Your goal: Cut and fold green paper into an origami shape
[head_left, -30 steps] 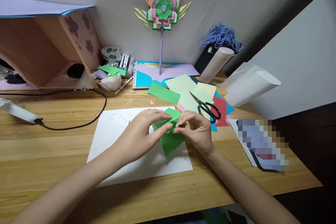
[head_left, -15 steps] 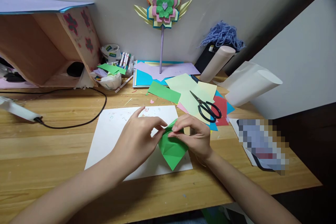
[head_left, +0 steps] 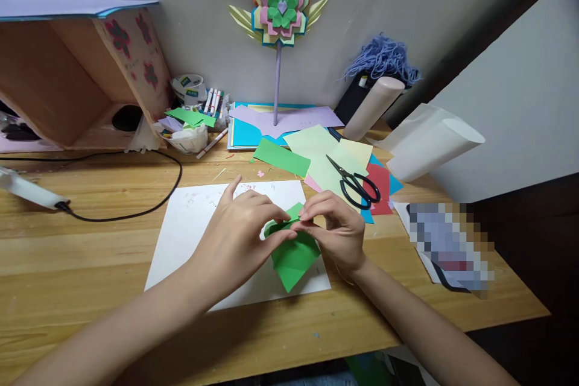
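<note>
A folded green paper [head_left: 295, 259] is held up between my two hands, over a white sheet [head_left: 181, 253] lying on the wooden table. My left hand [head_left: 246, 223] pinches the paper's upper left edge between thumb and a finger, with another finger raised. From the other side, my right hand [head_left: 337, 226] grips the upper right edge with thumb and fingertips. The thumbs nearly meet at a crease near the top. One corner of the paper points down toward me. My fingers hide part of the upper folds.
Black-handled scissors [head_left: 355, 184] lie on pale yellow paper [head_left: 312, 148], right of a green strip [head_left: 283, 158]. Behind stands a paper flower [head_left: 283, 6] on a purple stem. A cardboard box [head_left: 131, 66], a scrap-filled tub [head_left: 187, 140] and a black cable [head_left: 176, 178] are left.
My left thumb has slid right along the paper toward my right thumb. The paper's top edge now shows a fold, and its lower corner has swung slightly left.
</note>
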{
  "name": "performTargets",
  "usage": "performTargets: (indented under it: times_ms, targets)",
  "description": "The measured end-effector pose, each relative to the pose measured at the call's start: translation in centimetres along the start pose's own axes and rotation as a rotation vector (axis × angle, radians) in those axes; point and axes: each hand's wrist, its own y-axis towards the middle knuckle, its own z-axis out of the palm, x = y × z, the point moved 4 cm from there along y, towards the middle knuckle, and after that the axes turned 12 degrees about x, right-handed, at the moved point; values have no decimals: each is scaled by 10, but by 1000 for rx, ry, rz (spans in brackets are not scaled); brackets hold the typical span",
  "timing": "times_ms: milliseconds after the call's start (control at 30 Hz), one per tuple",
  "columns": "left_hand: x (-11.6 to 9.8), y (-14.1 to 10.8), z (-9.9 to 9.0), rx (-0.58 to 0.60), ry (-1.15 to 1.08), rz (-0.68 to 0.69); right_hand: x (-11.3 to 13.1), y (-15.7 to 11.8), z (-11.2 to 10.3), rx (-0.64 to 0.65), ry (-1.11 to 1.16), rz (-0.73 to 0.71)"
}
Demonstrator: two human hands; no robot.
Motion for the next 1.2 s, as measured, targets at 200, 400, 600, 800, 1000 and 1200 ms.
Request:
performTargets:
  times_ms: [200,400,600,800,1000,1200]
  targets:
    - [1,0,4,-11,69,15,0,0,3,17,5,13]
    - [6,1,2,-22,90,25,0,5,-3,83,-19,13]
    - [9,4,-4,-97,271,82,-1,10,-8,172,-184,-2]
    - [10,11,1,-164,403,124,-6,6,-6,57,-281,29]
    - [14,11,6,-219,446,171,-11,4,-4,36,-310,45]
    - [17,13,3,-285,267,134,-10,5,-8,19,-373,27]
